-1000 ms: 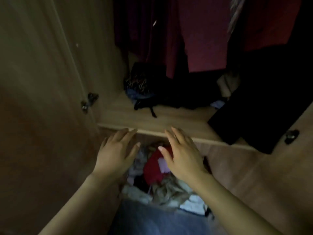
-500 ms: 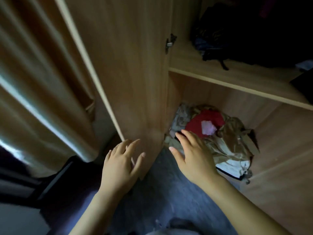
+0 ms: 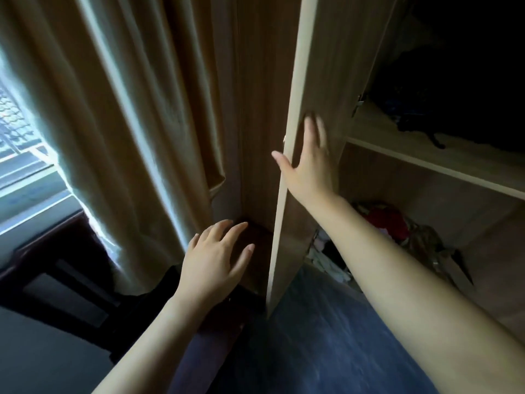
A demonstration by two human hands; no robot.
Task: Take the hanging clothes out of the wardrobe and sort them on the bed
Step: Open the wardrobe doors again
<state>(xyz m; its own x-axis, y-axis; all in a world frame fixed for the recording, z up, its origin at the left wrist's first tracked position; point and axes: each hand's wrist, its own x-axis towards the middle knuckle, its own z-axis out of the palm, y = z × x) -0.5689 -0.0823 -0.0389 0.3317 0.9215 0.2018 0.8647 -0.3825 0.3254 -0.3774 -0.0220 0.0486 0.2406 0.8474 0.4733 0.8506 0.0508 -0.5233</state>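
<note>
Looks further left than a second ago, onto the curtain (image 3: 127, 123). Holds the left hand (image 3: 216, 260) spread and slack right of it, grasping nothing. Presses the right hand (image 3: 308, 166) flat on the door (image 3: 329, 52), fingers straight, off the pile (image 3: 386, 220). Leaves the hanging clothes up-right of those fingers, lost in dark. Probably widening the door first.

No writing, label, brand, number or sign can be read. The wardrobe door (image 3: 326, 66) under the fingers of the right hand (image 3: 308, 169) shows only wood grain. The curtain (image 3: 127, 109) beyond the fingertips of the left hand (image 3: 213, 263) is plain cloth. The heap of clothes (image 3: 389, 220) right of the right hand's fingers is too dim and blurred to show any print.
</note>
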